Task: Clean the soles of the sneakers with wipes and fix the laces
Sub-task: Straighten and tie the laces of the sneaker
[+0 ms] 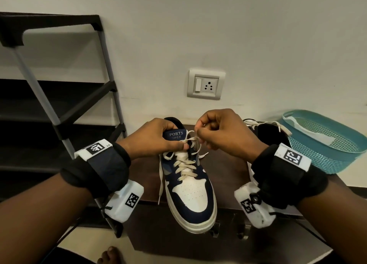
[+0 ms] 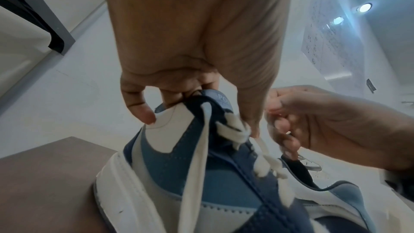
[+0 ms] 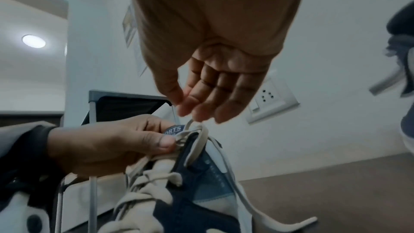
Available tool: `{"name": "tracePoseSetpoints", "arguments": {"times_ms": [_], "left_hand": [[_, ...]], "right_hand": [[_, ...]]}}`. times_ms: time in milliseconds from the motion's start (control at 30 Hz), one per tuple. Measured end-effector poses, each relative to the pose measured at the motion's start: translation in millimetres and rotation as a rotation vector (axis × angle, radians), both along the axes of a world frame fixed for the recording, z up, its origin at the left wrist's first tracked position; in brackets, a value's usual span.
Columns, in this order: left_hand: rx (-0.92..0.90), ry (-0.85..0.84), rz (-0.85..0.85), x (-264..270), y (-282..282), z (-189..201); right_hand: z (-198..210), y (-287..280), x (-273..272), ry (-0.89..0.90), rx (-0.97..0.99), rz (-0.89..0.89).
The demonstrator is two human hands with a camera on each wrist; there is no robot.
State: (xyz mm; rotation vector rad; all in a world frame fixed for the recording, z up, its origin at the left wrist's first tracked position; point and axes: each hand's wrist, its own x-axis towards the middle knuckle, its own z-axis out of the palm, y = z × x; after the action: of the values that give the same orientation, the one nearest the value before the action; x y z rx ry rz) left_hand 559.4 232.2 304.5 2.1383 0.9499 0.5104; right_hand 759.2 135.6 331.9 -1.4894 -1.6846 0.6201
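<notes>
Navy-white sneaker point(image 1: 190, 186) gripped by left hand point(image 1: 156, 138), right hand point(image 1: 220, 130) pinching one lace point(image 1: 193, 139), second sneaker point(image 1: 266, 132) behind.

The left hand point(image 2: 179, 70) grips the blue-and-white sneaker point(image 2: 201, 174) at its collar above the tabletop point(image 2: 44, 183), while the right hand point(image 2: 325, 127) pinches a lace point(image 2: 233, 130).

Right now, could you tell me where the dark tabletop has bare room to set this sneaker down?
Bare tabletop lies between the held sneaker and the second sneaker. The right end is crowded by the teal basket. Left of the table stands the shoe rack.
</notes>
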Motion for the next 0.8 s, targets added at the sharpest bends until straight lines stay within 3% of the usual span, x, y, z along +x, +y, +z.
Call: {"name": "tracePoseSetpoints", "arguments": {"times_ms": [133, 200, 500, 800], "left_hand": [[0.048, 0.004, 0.010, 1.7, 2.4, -2.4], [0.052, 0.016, 0.007, 1.8, 2.9, -2.1], [0.005, -0.018, -0.013, -0.9, 3.6, -0.6], [-0.030, -0.041, -0.052, -4.7, 4.9, -1.5]], "right_hand": [[-6.2, -14.7, -2.3, -0.339, -0.108, 0.204], [-16.3, -15.7, -2.0, -0.487, -0.143, 0.211], [-23.5, -10.0, -0.2, -0.401, -0.056, 0.164], [-30.0, -6.9, -8.0, -0.452, -0.036, 0.159]]}}
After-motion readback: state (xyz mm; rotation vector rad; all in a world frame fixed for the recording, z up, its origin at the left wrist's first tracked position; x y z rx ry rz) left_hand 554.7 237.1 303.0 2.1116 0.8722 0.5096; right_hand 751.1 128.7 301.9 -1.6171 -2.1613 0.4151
